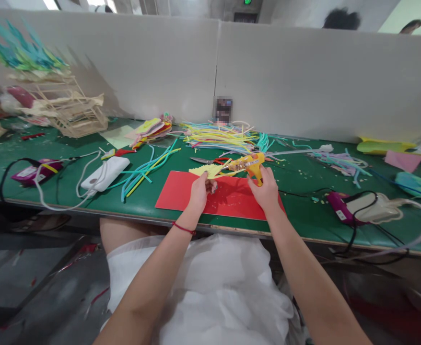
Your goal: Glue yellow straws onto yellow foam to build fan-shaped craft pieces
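My left hand (200,191) pinches the near edge of a pale yellow fringed paper piece (207,170) held over a red sheet (181,191) on the green table. My right hand (266,189) is wrapped round the handle of a yellow glue gun (251,165), whose nozzle points left toward the yellow piece. Both hands hover just above the red sheet. A red cord circles my left wrist.
A heap of coloured pipe cleaners (221,135) and scissors (205,160) lie behind the sheet. A white power bank (104,173) with cables sits left, a purple device (340,207) and white adapter right. A stick-built model (70,112) stands far left. A grey partition (304,81) backs the table.
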Tool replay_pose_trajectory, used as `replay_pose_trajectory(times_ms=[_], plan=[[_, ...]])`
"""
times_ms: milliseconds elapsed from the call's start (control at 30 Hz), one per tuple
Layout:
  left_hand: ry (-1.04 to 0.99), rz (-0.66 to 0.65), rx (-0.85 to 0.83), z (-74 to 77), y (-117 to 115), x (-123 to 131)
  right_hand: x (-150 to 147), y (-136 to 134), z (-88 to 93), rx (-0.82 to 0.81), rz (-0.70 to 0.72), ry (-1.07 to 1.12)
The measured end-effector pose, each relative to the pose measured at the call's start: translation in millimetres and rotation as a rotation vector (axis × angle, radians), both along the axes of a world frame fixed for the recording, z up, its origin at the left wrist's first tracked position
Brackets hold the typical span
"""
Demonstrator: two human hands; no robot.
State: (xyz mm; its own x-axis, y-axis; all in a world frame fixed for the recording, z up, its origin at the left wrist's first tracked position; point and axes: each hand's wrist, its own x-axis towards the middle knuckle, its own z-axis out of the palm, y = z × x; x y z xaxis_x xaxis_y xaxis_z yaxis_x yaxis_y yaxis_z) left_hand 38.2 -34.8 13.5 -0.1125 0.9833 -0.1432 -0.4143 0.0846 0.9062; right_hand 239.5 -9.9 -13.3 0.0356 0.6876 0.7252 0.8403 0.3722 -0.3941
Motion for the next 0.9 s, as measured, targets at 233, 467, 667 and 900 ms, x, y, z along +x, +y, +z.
replay_pose_trajectory(times_ms=[233, 467, 667, 900], plan=[[-0.015, -0.003, 0.002, -1.8, 2.2, -0.2, 0.1, 0.0, 1.3, 0.03, -0.031, -0.009], [-0.001, -0.004, 0.014, -0.4, 1.2, -0.2, 0.7, 0.4, 1.6, 0.031, -0.036, -0.007], [-0.02, -0.011, 0.01, -0.5, 1.5, -0.2, 0.5, 0.0, 2.5, 0.048, -0.049, -0.011], [-0.046, -0.022, 0.031, -2.1, 1.7, -0.8, 1.0, 0.0, 2.7, 0.023, -0.062, 0.006]])
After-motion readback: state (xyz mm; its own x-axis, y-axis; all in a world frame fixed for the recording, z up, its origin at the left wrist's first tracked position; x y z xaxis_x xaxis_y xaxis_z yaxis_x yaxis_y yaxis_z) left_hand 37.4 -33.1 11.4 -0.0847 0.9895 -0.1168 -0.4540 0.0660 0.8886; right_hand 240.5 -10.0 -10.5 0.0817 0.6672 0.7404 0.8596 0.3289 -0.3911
